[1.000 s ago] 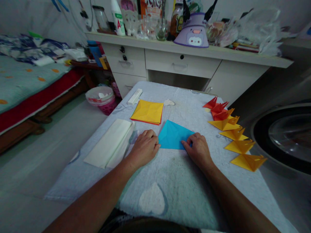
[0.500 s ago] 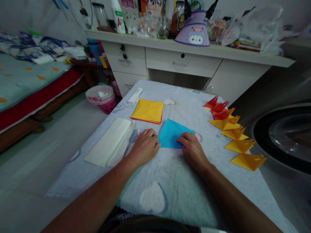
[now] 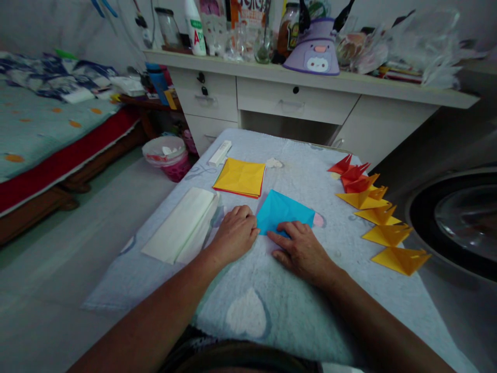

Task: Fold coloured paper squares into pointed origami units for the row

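A sheet of blue origami paper (image 3: 285, 208) lies on the cloth-covered table in front of me, its near edge running almost straight between my hands. At its left corner, the curled fingers of my left hand (image 3: 237, 234) pinch the paper against the table. My right hand (image 3: 302, 248) rests on the near edge, fingers stretched out toward the left and thumb apart beneath them. Beyond the left hand sits a stack of square paper (image 3: 239, 177), yellow on top with red showing below. Folded yellow paper cranes (image 3: 388, 234) and red ones (image 3: 354, 176) form a row at the right.
A folded white paper packet (image 3: 179, 223) lies left of my left hand. A small white box (image 3: 220, 153) is near the table's far left corner. Past the table stands a white drawer desk (image 3: 295, 96); a pink bin (image 3: 171, 160) is on the floor, left.
My right hand has slid left along the paper's near edge, and its fingers have straightened out. My left hand stays at the left corner. The whole view has shifted slightly.
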`<move>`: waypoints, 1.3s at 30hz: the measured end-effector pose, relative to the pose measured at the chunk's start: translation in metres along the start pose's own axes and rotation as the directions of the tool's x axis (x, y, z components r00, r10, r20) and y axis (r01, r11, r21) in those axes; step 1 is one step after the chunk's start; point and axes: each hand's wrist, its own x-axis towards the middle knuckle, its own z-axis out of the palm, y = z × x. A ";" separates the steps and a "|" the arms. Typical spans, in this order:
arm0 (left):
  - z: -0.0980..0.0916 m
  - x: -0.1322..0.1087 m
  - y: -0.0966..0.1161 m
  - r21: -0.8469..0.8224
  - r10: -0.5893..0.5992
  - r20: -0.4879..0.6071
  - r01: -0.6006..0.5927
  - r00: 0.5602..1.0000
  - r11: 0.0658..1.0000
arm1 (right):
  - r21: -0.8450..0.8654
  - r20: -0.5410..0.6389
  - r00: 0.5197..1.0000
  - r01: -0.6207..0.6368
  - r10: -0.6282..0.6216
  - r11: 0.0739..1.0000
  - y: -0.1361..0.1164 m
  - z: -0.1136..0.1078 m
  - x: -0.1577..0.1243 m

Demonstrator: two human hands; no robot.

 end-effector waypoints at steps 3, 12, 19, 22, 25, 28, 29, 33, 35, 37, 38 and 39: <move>-0.001 -0.001 -0.002 -0.013 -0.021 -0.008 0.021 1.000 1.000 | -0.015 0.006 1.000 -0.004 0.004 1.000 0.000 0.002 0.000; -0.008 -0.006 -0.006 -0.010 -0.037 0.021 0.037 0.999 0.999 | -0.033 0.016 1.000 0.014 -0.013 0.999 -0.002 0.002 -0.002; -0.020 -0.011 -0.001 -0.001 -0.045 -0.010 0.045 0.999 0.999 | -0.046 0.028 1.000 0.016 -0.015 0.999 -0.006 0.000 -0.001; -0.018 -0.021 0.011 0.044 0.009 -0.009 -0.008 1.000 0.999 | -0.059 0.030 0.999 0.019 -0.017 0.998 -0.007 0.000 -0.001; -0.011 -0.033 0.023 0.108 0.076 0.041 -0.080 0.996 0.991 | -0.073 0.043 0.999 0.016 -0.013 0.997 -0.007 0.001 -0.001; -0.005 -0.045 0.027 0.197 0.090 0.068 -0.102 0.994 0.975 | -0.079 0.049 0.999 0.011 -0.007 0.997 -0.008 0.001 -0.001; -0.004 -0.048 0.027 0.219 0.082 0.069 -0.095 0.994 0.971 | -0.076 0.047 0.999 0.011 -0.007 0.997 -0.008 0.001 -0.001; -0.004 -0.055 0.020 0.202 0.045 0.059 -0.056 0.997 0.978 | -0.060 0.040 0.999 0.004 -0.002 0.998 -0.007 0.002 0.000; -0.005 -0.056 0.017 0.154 0.038 0.044 -0.044 0.998 0.987 | -0.056 0.030 1.000 0.005 -0.004 0.998 -0.007 0.003 0.000; -0.005 -0.056 0.015 0.113 0.034 0.023 -0.036 0.999 0.993 | -0.053 0.021 1.000 0.010 -0.009 0.999 -0.007 0.003 0.001; -0.005 -0.055 0.014 0.097 0.032 0.013 -0.034 0.999 0.995 | -0.051 0.018 1.000 0.011 -0.010 0.999 -0.007 0.004 0.001; -0.005 -0.054 0.013 0.082 0.032 0.003 -0.032 0.999 0.996 | -0.049 0.017 1.000 0.010 -0.009 0.999 -0.007 0.004 0.001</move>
